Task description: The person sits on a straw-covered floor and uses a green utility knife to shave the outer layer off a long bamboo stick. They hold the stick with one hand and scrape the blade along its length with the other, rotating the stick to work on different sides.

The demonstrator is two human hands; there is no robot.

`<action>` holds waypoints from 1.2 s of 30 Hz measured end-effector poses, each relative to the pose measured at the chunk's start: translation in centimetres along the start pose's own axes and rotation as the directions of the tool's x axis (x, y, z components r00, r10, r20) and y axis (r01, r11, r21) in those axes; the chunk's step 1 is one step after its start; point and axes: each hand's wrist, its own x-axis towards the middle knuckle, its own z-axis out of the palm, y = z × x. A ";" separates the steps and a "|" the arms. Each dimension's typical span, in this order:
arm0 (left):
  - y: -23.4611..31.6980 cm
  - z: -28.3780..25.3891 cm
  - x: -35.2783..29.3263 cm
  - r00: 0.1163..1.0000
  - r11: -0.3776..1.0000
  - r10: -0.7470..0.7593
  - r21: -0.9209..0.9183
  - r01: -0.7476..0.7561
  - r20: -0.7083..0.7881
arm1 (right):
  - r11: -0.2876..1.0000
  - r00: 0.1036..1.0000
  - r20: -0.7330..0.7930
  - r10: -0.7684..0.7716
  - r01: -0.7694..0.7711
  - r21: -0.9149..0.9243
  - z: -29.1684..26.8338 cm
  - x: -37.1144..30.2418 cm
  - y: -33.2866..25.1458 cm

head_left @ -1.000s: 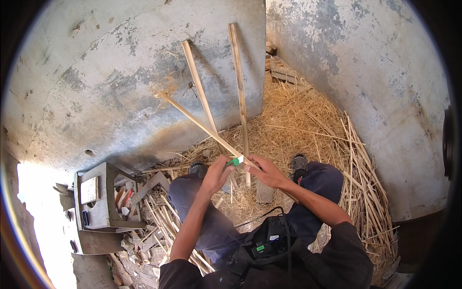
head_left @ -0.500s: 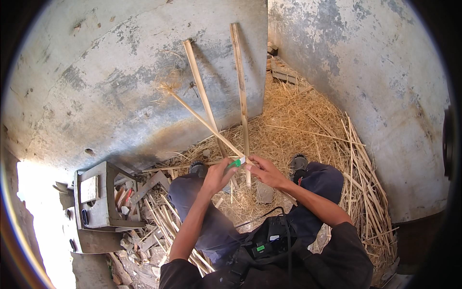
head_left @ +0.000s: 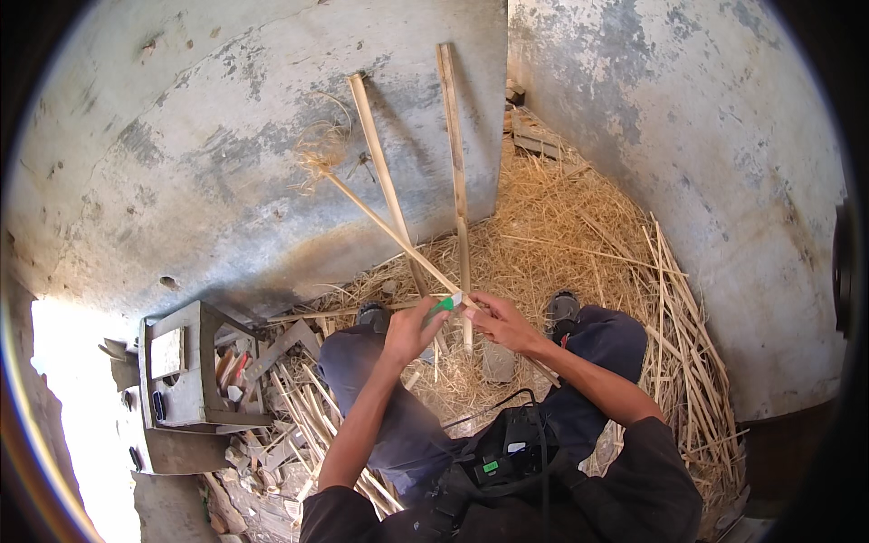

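A pale bamboo strip (head_left: pixel 387 228) slants from the far left down toward my lap, with a tangle of thin curled shavings (head_left: pixel 319 161) at its far end. My right hand (head_left: pixel 503 326) is closed around the strip near its lower part, and the strip's near end comes out below that wrist. In my closed left hand (head_left: pixel 407 333) is a green-handled knife (head_left: pixel 444 308). Its short pale blade meets the strip right beside my right fingers. Both hands are close together between my knees.
Two long bamboo pieces (head_left: pixel 380 158) (head_left: pixel 454 136) lean on the worn wall. Shavings (head_left: pixel 561 217) cover the floor. Loose strips (head_left: pixel 683 362) lie along the right. A grey wooden stool on its side (head_left: pixel 186 366) stands at left; my feet flank a brick-like block (head_left: pixel 498 362).
The shavings at the strip's far end look fuller and stand a little higher. Both hands keep nearly the same place and grip. The view has shifted very slightly.
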 end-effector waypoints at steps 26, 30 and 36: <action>-0.7 -1.1 0.7 0.990 0.978 -0.060 0.193 0.085 -0.130 | 0.989 0.988 0.054 0.142 -0.143 0.028 0.5 -1.0 -2.5; -0.6 -1.2 0.5 0.985 0.977 -0.062 0.190 0.092 -0.158 | 0.991 0.990 0.046 0.132 -0.131 -0.012 0.4 -1.3 -2.1; -1.4 -2.1 0.9 0.956 0.977 -0.139 0.119 0.175 -0.260 | 0.992 0.994 0.032 0.107 -0.105 -0.063 0.0 -2.0 -1.1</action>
